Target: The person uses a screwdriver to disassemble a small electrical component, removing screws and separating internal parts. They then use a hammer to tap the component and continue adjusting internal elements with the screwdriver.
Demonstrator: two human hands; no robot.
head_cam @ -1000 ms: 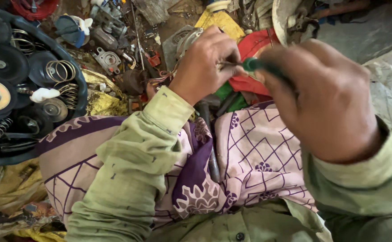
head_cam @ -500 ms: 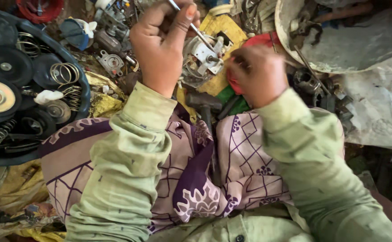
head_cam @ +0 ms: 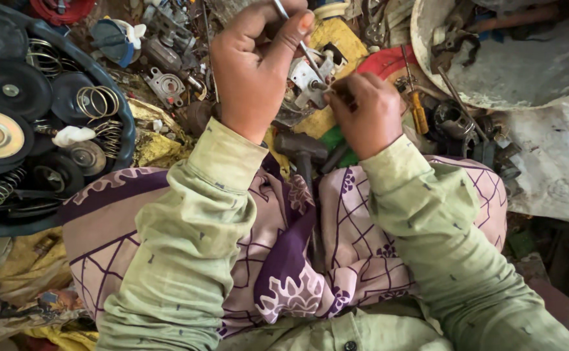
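While gripping: left hand [head_cam: 258, 65] on thin metal tool [head_cam: 304, 45], right hand [head_cam: 362, 110] at small white-metal part [head_cam: 307, 81].

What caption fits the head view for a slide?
Left hand holds a thin metal tool against a small metal part steadied by the right hand.

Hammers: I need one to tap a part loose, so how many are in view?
1. A dark-headed hammer lies between the knees, head below the left hand, handle toward the person. The clutter may hide others.

Pale green sleeves [head_cam: 187, 260], purple/pink patterned cloth [head_cam: 356, 247], yellow rag [head_cam: 343, 45], yellow-handled screwdriver [head_cam: 418, 110], dk blue tub [head_cam: 125, 117].
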